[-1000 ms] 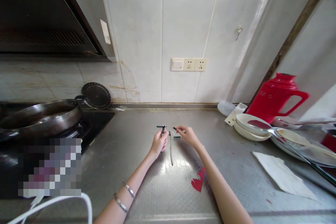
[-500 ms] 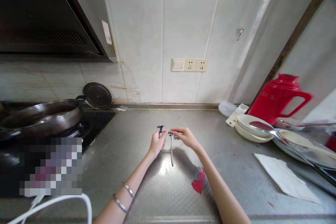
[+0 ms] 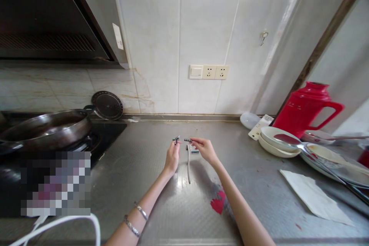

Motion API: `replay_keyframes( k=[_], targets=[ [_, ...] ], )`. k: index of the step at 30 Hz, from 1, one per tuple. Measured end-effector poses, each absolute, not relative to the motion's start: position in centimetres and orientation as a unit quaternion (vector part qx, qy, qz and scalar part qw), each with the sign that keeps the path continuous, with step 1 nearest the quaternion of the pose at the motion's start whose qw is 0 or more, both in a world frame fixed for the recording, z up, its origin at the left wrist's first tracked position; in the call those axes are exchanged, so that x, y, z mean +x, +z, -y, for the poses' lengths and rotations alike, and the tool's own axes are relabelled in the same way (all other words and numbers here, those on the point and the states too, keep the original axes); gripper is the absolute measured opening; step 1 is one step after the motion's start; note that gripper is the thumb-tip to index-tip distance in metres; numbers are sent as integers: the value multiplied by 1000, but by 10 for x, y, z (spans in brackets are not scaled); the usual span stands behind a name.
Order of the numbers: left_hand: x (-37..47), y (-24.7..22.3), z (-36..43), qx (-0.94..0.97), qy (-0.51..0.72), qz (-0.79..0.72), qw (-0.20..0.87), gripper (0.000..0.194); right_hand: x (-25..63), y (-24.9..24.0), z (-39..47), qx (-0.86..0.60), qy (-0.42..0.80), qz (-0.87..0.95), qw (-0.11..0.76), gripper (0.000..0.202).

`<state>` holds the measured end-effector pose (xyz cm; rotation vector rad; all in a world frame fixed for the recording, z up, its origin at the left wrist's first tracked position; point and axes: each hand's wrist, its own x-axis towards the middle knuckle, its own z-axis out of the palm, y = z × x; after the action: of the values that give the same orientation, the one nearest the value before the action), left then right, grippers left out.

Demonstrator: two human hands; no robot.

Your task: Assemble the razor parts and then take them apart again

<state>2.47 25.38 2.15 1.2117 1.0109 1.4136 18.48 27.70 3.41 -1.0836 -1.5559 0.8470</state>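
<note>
Two hands work over the metal surface (image 3: 144, 184). Left hand (image 3: 172, 157) is clamped on a small dark T-shaped piece (image 3: 176, 139), held upright near the wall side. Right hand (image 3: 203, 148) pinches a short dark strip (image 3: 188, 140) between thumb and fingers, its free end pointing at the T-shaped piece, apart from it. Thin grey cord (image 3: 189, 167) lies between the forearms; small clear packet (image 3: 195, 150) just beside it, by the right fingertips. Red heart-like cutout (image 3: 218, 202) lies nearer the camera.

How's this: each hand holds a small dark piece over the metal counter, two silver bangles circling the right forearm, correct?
Wrong arm: the head view shows both silver bangles on the left forearm. The left hand holds one small dark piece, the right hand another, over the metal counter.
</note>
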Motion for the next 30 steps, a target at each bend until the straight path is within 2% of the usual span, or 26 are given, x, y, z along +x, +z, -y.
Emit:
replay_keyframes(
  k=[3, 9, 16, 30],
  targets=[
    [32, 21, -246, 540, 589, -406, 443, 25, 183, 32, -279, -457, 325, 637, 529, 30],
    [45, 20, -236, 571, 548, -385, 475, 20, 177, 34, -278, -454, 311, 628, 550, 28],
    [48, 18, -236, 567, 536, -368, 506, 23, 171, 38, -272, -446, 314, 631, 552, 29],
    [46, 14, -239, 574, 548, -372, 482, 18, 168, 44, -267, -429, 308, 638, 561, 27]
  ],
)
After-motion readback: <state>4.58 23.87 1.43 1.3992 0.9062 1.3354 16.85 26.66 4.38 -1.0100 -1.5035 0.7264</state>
